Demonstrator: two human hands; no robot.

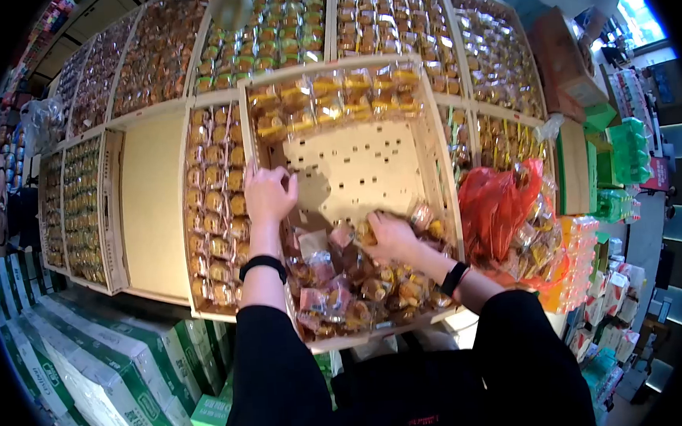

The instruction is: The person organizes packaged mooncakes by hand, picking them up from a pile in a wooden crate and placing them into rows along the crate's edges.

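In front of me a wooden tray (428, 129) with a perforated base rests on other trays. Rows of wrapped pastries (334, 96) stand along its far end, and a loose heap of wrapped pastries (361, 286) fills its near end. My left hand (268, 195) is at the tray's left wall, fingers bent over the rim. Above the heap, my right hand (393, 239) has its fingers closed around a wrapped pastry, which they partly hide. Its wrist carries a black band, as does the left.
Trays of packed pastries (263, 30) lie beyond and beside mine. At left is a bare wooden tray (153, 197). A red plastic bag (497, 211) with packets lies right. Green-and-white cartons (108, 368) are stacked at lower left; a cardboard box (570, 58) stands at upper right.
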